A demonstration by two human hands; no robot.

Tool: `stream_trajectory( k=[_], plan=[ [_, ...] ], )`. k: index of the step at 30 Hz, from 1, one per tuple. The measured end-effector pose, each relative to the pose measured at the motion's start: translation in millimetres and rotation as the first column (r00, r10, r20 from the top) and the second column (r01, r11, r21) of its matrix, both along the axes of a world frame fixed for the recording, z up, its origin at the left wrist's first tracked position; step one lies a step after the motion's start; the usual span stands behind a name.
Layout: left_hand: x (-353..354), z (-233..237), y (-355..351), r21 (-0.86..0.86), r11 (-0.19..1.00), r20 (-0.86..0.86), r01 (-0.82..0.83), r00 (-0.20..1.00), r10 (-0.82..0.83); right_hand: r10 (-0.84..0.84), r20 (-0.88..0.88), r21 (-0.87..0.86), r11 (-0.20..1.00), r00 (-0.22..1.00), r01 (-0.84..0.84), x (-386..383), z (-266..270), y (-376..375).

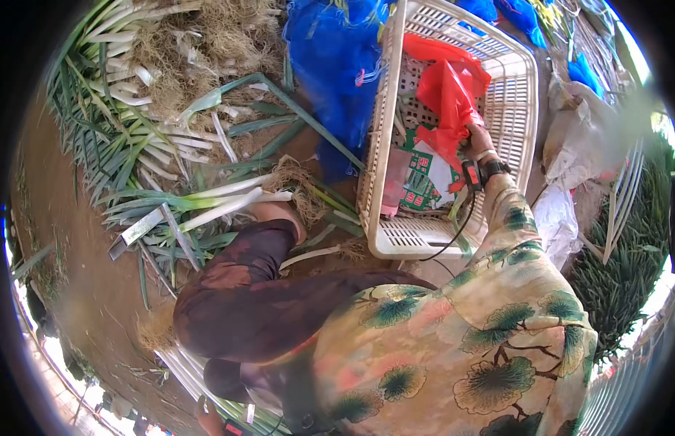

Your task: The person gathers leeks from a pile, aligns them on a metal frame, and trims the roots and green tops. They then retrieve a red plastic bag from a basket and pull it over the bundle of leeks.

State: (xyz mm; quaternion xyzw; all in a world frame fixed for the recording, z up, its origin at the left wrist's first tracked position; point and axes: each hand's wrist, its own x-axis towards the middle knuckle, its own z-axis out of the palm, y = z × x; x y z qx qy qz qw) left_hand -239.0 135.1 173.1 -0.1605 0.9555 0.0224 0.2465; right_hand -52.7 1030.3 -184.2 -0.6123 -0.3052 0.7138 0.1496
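Observation:
Inside the white plastic crate, my right hand grips a red plastic bag by its lower end. Green-and-white printed packaging and a pinkish bottle lie in the crate beneath and left of the bag. At the bottom edge of the view, my left hand shows only in part, beside long pale leek stalks; its fingers are mostly hidden. Several leeks with roots lie by my leg.
Piled leeks with tangled roots cover the upper left. Blue netting lies against the crate's left side. A metal-framed piece rests near the leeks. Whitish sacks and green leafy bundles are on the right.

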Motion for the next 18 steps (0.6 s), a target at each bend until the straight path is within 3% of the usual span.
stream_trajectory(
  k=[3,4,6,7,8,10,13,16,18],
  plan=[
    [-8,-3,3,-0.021,0.998,-0.008,0.057,0.998,-0.058,-0.042,0.209,-0.098,0.993,0.977,0.063,30,2,-29],
    [-9,-6,-7,-0.013,0.996,-0.008,0.086,0.996,-0.086,0.080,0.218,-0.220,0.975,0.973,-0.031,31,17,-47],
    [-8,-12,-15,0.008,0.996,-0.012,0.092,0.996,-0.092,0.264,0.178,-0.110,0.963,0.948,-0.247,103,-94,-47],
    [-7,-15,-17,0.022,0.997,-0.014,0.072,0.997,-0.072,0.521,0.456,0.074,0.786,0.722,-0.614,125,-137,-59],
    [-8,-17,-18,0.037,0.998,-0.014,0.053,0.999,-0.053,0.505,0.783,0.090,0.485,0.362,-0.870,146,-178,-71],
    [-4,-21,-10,0.015,0.996,0.009,0.087,0.996,-0.087,0.647,0.750,-0.199,0.419,0.137,-0.886,61,-23,-136],
    [6,-28,-17,0.056,0.994,0.012,0.093,0.996,-0.093,0.707,0.708,-0.023,0.012,-0.008,-1.000,61,-31,-165],
    [9,-26,0,0.058,0.996,0.009,0.074,0.997,-0.075,0.934,0.345,-0.364,0.039,-0.096,-0.931,-8,73,-162],
    [12,-22,3,0.077,0.996,0.007,0.053,0.999,-0.053,0.905,0.347,-0.316,-0.136,-0.247,-0.939,-6,53,-130]
  ],
)
